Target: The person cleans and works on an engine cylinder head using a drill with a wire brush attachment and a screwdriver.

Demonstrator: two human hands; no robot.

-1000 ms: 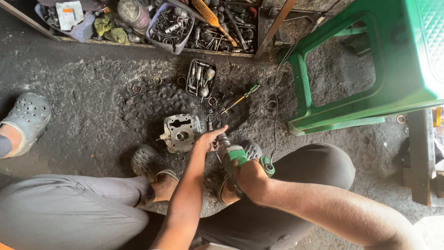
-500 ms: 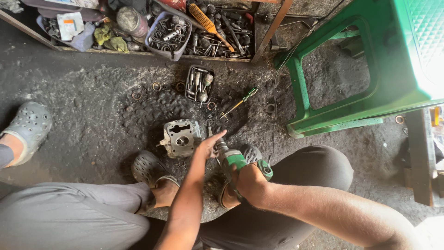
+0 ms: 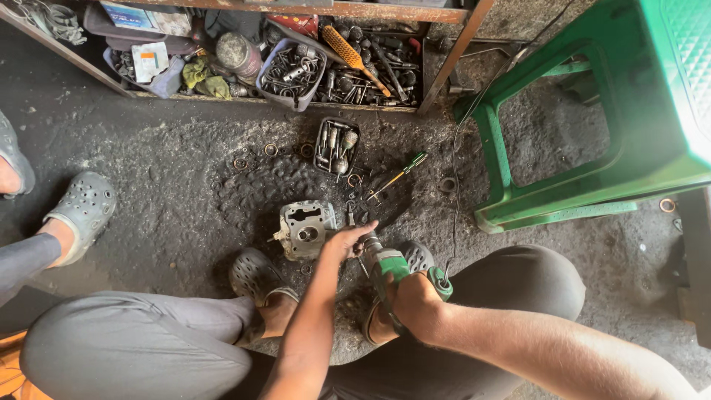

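Closest in, the right hand (image 3: 415,300) wraps its fingers around the grip of a green power drill (image 3: 389,268), nose angled down toward the floor. Just ahead, the left hand (image 3: 346,241) rests on the edge of a grey engine cylinder head (image 3: 304,230), fingers pressed loosely together on it, apparently to steady the casting. The head sits on the oily floor (image 3: 185,192) between the person's sandals. Beyond lie a green-handled screwdriver (image 3: 396,174), a small tray of parts (image 3: 335,144), then a cluttered shelf (image 3: 311,67). A green stool (image 3: 592,133) stands right.
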